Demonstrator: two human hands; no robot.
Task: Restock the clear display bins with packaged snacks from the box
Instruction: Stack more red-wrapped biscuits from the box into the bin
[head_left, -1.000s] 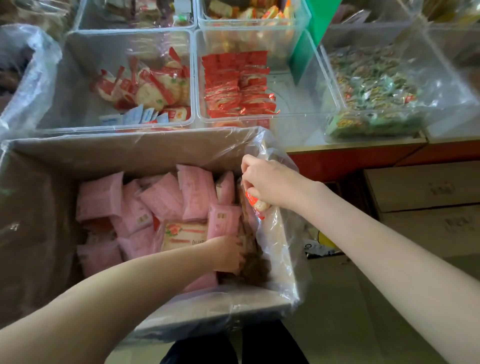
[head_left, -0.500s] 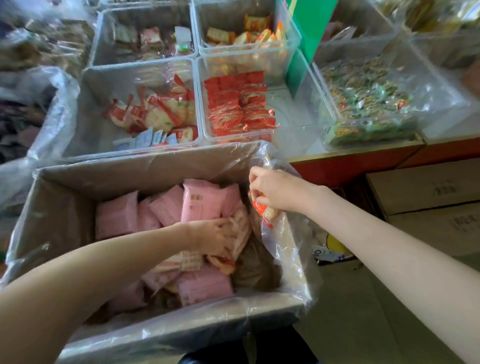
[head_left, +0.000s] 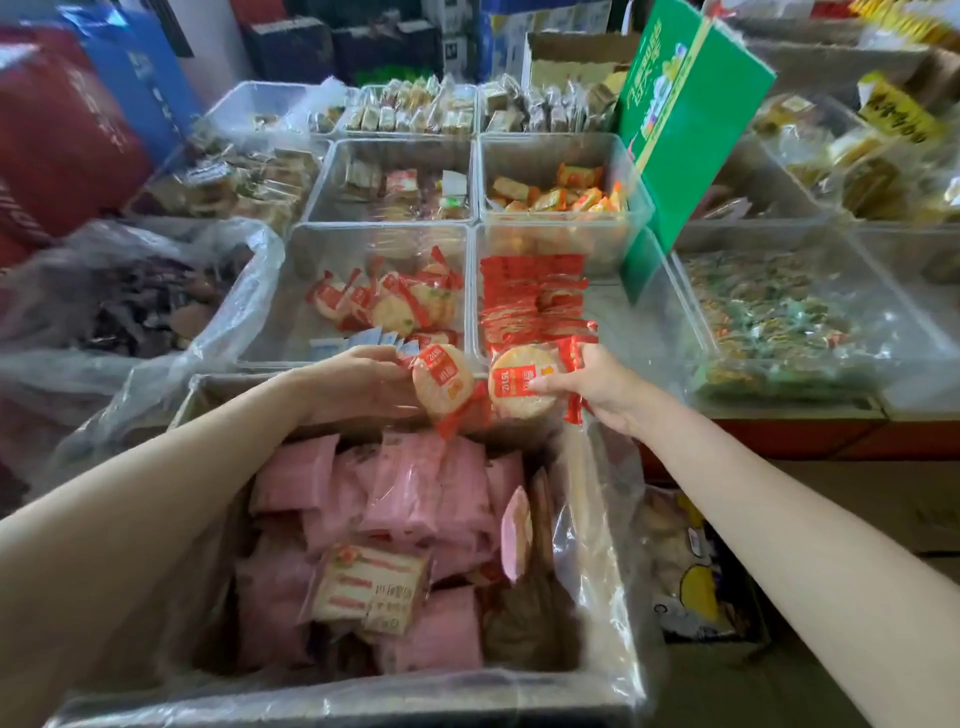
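Two round rice-cracker pkts in red/clear wrap are up at the box's far rim, one per hand. Left cracker pkt (head_left: 443, 383) is held by left hand (head_left: 358, 382), fingers curled on its left edge, label facing cam. Right cracker pkt (head_left: 522, 383) is pinched by right hand (head_left: 597, 382), thumb on the face, fingers behind; a red wrapper tail hangs under the palm, could be a 2nd pkt, can't tell.

Why held there: both pkts sit just short of the near walls of two clear bins. Left bin (head_left: 270, 291) already has the same round crackers w/ red ends plus a few blue sachets, so likely target. Right bin (head_left: 670, 291) holds neat rows of red pkts (head_left: 524, 296), front-right part bare. Judgement: mid-transfer, sorting strays out of the box into matching bins. Edge grip keeps labels readable and lets go w/ a simple drop.

Source box (head_left: 171, 597), plastic-lined, sits directly below the hands, mostly pink pkts (head_left: 415, 493) w/ one white/pink labelled pkt (head_left: 371, 587) on top. Box is far from empty, so task early-ish.

Further out: bin of orange pkts (head_left: 561, 195) behind, green carton (head_left: 685, 104) leaning at its right, bin of small green-wrapped sweets (head_left: 769, 312) at right.

Risk: crackers brittle, don't squeeze.
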